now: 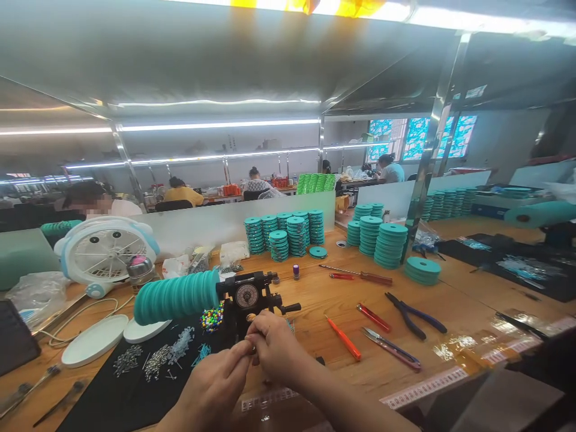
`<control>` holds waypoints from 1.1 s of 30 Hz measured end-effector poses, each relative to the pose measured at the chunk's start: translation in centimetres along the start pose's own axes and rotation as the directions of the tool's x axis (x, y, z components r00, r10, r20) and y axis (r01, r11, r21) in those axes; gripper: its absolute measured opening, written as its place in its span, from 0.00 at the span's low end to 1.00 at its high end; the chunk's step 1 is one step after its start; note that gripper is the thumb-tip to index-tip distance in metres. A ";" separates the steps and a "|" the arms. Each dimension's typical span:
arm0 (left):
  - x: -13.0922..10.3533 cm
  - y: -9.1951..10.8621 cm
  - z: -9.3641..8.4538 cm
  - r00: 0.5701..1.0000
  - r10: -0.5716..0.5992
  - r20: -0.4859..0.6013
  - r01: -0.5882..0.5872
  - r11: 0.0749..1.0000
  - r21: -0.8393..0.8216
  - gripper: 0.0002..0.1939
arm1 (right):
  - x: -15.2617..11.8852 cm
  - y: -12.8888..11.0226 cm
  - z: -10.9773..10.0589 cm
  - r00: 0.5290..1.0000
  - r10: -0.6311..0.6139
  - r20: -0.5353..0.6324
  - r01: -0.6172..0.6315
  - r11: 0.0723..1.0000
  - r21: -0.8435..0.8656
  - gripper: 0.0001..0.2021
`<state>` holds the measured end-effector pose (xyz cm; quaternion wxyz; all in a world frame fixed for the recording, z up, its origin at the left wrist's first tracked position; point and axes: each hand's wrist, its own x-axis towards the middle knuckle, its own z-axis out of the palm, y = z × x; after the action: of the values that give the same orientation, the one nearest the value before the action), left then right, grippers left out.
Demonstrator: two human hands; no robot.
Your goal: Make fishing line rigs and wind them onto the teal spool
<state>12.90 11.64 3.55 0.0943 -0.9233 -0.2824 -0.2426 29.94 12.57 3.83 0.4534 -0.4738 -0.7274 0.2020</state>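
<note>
My left hand (pixel 220 378) and my right hand (pixel 274 345) meet fingertip to fingertip, just in front of a small black machine (pixel 247 294) with a round dial. Both are closed in a pinch; whatever sits between the fingers is too small and covered to make out. Teal foam discs (pixel 177 297) are threaded in a row on the machine's left side. Beside my left hand, on a black mat (pixel 103 393), lie small piles of metal pins (pixel 157 363), clear pieces (pixel 181 345) and teal bits (pixel 202 354). Colourful beads (pixel 211 319) are heaped close to the machine.
Stacks of teal spools (pixel 296 237) stand at the back, more (pixel 391 246) at the right. Pliers (pixel 414 315), a craft knife (pixel 391 349), an orange-handled tool (pixel 344 339) and a screwdriver (pixel 375 278) lie to the right. A white fan (pixel 108 249) stands left. Co-workers sit beyond the partition (pixel 202 225).
</note>
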 end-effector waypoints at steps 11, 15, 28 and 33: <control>0.7 1.5 -1.3 0.994 0.094 0.055 -0.093 0.995 -0.017 0.15 | 0.9 -0.6 -2.2 0.979 -0.200 -0.046 0.183 0.952 -0.243 0.08; 0.7 1.5 -1.0 0.987 0.158 -0.015 -0.157 0.985 0.078 0.14 | 1.0 -0.7 -2.6 0.976 -0.202 -0.082 0.181 0.960 -0.215 0.09; 1.0 2.4 -1.2 0.738 -0.598 0.311 0.666 0.574 -0.477 0.14 | -3.5 -0.8 -1.7 0.924 0.354 0.147 -0.355 0.644 0.678 0.12; 1.2 2.1 -1.5 0.632 -0.612 0.476 0.755 0.346 -0.556 0.16 | -5.2 -0.3 -0.4 0.952 0.300 0.054 -0.300 0.892 0.338 0.06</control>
<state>14.37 9.96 5.38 -0.4097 -0.6935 -0.5317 -0.2619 30.87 7.81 1.84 0.4921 -0.4940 -0.5993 0.3932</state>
